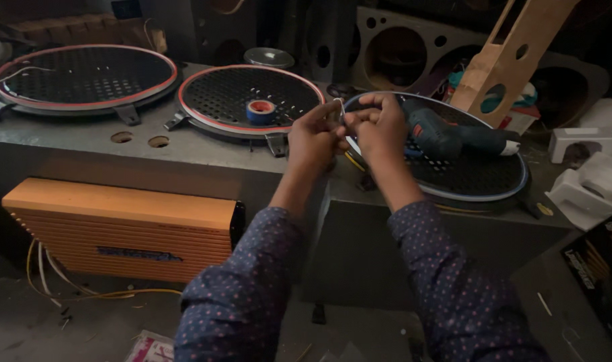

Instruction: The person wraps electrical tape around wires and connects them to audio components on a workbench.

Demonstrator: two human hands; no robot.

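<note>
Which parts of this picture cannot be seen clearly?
- Head view: the thin pale wire pinched between left hand and right hand is too small; fingers hide its ends.
- The dark power drill on the round perforated speaker grille: its front is behind the right hand.
- The black box is cut off by the right edge.

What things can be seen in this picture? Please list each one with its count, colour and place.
round speaker grilles: three, black mesh, two red-rimmed, along the box top
tape roll: one, blue, on the middle grille
power drill: one, dark blue-green, lying on the right grille
amplifier: one, orange, lower left
foam pieces: two, white, far right
wooden board: one, tan with holes, leaning upper right
thin wire: one, pale, pinched between both hands
left hand: over the box edge
right hand: beside it
</note>
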